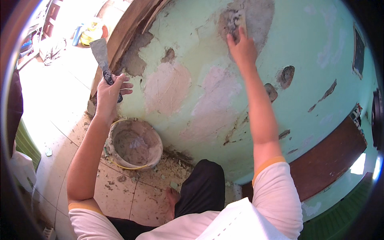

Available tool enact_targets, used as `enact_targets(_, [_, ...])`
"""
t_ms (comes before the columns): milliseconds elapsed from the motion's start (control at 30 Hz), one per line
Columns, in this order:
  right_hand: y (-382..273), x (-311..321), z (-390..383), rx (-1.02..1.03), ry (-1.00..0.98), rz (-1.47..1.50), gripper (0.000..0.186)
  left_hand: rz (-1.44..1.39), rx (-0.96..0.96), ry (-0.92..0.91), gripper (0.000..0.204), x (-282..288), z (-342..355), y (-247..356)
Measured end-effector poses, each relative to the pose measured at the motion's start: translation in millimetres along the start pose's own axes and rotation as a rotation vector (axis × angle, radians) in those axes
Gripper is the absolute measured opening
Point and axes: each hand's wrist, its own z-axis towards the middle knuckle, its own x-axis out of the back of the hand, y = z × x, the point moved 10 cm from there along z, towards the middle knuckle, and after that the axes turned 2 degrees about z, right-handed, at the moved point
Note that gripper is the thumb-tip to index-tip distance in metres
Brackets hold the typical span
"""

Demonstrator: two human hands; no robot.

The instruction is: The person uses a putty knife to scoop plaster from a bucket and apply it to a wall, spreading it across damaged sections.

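Observation:
My left hand [106, 96] grips the dark handle of a putty knife [100, 54], its grey blade pointing up near the wooden door frame. Some of that hand's fingers are loosely spread. Up on the green wall [192, 48], my right hand [244, 52] presses a flat plastering trowel [239, 20] smeared with grey and white against a wide grey patch [260, 24]. The trowel's exact shape is partly hidden by the fingers. Below my left hand stands a bucket [155, 140] with a yellow handle, holding some greyish plaster mix at the bottom.
Pale smoothed patches [168, 88] and bare holes [286, 76] mark the wall. A wooden frame [120, 36] edges it on the left. Crumbs of debris lie on the tiled floor [136, 200]. A brown board [328, 160] leans at the right, and a yellow container [91, 32] stands beyond the doorway.

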Motion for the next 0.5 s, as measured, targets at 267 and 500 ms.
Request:
enact_targets(267, [-6.6,32.4,-35.8,-0.041,-0.052,0.103,0.069,-0.002,0.002,0.011,0.02,14.4,4.2,-6.0])
enact_targets(500, [-16.7,21.7,14.1,0.017,-0.112,0.007,0.067,0.031,0.019,0.012,0.019,3.1,0.7,-4.4])
